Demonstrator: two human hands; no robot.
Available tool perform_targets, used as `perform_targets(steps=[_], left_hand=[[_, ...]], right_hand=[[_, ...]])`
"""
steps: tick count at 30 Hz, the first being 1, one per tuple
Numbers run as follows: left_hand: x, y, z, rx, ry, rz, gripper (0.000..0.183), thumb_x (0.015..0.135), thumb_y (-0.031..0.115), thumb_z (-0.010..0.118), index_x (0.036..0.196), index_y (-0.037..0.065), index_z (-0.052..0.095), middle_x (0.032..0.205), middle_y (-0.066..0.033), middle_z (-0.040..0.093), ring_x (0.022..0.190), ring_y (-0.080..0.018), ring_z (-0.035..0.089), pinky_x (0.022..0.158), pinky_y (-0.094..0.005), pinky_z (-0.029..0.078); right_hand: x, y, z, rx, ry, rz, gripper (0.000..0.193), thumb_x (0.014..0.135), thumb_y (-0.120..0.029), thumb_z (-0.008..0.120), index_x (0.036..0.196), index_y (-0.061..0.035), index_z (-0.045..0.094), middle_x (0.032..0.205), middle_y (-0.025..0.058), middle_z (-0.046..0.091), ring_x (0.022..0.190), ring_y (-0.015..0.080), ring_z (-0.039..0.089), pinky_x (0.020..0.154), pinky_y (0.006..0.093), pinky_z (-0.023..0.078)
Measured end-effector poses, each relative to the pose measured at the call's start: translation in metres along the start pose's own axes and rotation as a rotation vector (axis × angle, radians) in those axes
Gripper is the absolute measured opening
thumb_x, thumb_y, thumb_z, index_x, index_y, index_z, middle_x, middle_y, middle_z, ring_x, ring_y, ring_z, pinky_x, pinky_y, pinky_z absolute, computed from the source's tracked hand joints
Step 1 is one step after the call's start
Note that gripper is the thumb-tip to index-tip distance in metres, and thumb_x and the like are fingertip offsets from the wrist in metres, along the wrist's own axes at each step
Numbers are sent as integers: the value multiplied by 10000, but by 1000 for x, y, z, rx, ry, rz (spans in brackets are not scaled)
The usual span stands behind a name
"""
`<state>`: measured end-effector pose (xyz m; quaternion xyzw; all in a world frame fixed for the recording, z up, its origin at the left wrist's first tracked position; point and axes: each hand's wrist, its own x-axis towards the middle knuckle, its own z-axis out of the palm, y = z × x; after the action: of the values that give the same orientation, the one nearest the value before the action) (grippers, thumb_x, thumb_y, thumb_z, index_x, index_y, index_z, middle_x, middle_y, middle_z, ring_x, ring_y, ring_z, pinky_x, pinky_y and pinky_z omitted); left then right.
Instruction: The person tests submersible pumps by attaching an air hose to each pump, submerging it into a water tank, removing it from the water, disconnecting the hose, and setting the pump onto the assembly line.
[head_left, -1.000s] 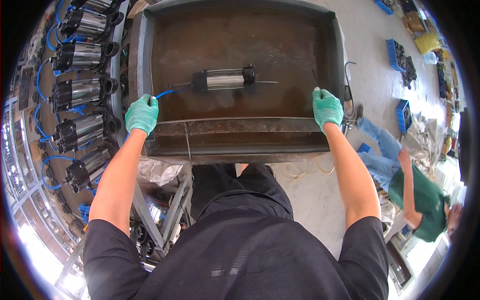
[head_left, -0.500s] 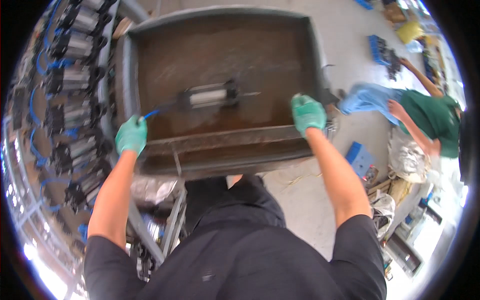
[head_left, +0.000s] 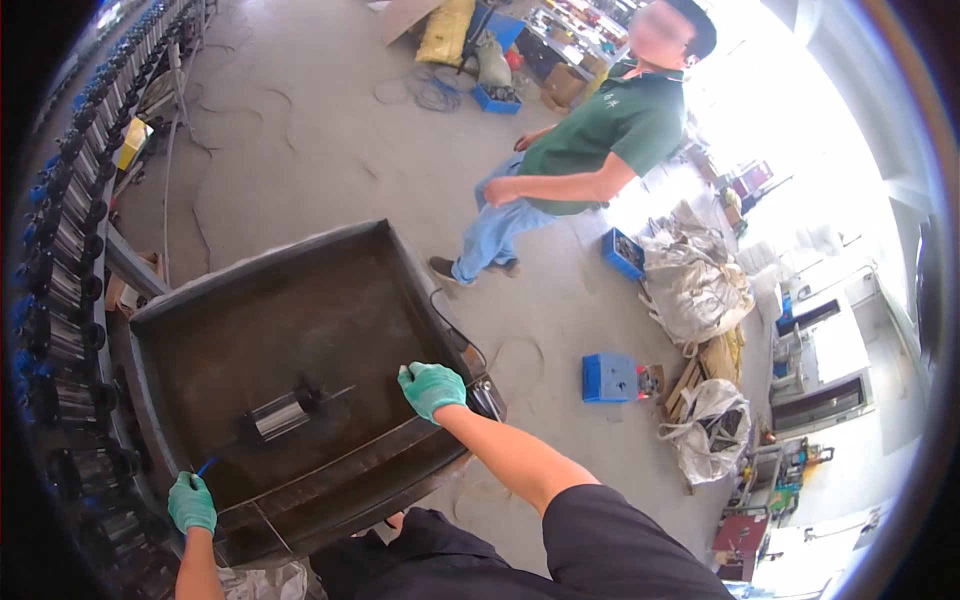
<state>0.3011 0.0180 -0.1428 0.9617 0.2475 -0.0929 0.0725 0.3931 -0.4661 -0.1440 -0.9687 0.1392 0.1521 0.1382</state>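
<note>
We have 1 metal cylinder point(head_left: 281, 416) lower left of frame, between left grip point(head_left: 192, 503) and right grip point(head_left: 433, 390), long axis rising rightward; both curled, can't tell around what.

Green gloves point(head_left: 435, 389) — brown tank point(head_left: 290, 330), blue cable point(head_left: 207, 466)

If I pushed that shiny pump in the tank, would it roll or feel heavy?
The shiny pump might roll a little because its middle looks round, but its bumpy black end could stop it. It's probably stiff and heavy, since its body looks like metal.
</note>
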Motion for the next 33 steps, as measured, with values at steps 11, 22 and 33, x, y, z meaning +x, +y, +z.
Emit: perform_targets(steps=[11, 22, 33], left_hand=[[4, 12, -2, -14, 35, -30, 223, 947, 266, 565, 912, 75, 674, 886, -229, 697, 857, -441, 669, 770, -528, 527], [-15, -6, -6, -48, 40, -12, 204, 939, 248, 563, 1009, 85, 664, 1027, -186, 680, 919, -420, 656, 802, -513, 520], [8, 5, 4, 37, 101, 66, 286, 958, 287, 540, 1137, 106, 668, 1135, -162, 652, 1070, -384, 619, 886, -495, 510]], right_hand=[[12, -1, -7, -34, 26, -10, 436, 1002, -448, 455, 906, -119, 724, 896, 182, 729, 867, 399, 699, 799, 515, 552], [-9, 1, 10, -68, 19, -1, 457, 1012, -459, 431, 914, -120, 721, 920, 183, 733, 896, 395, 702, 827, 517, 547], [13, 5, -3, -69, 128, -38, 456, 1010, -442, 450, 861, -89, 696, 910, 226, 708, 897, 451, 665, 827, 540, 524]])
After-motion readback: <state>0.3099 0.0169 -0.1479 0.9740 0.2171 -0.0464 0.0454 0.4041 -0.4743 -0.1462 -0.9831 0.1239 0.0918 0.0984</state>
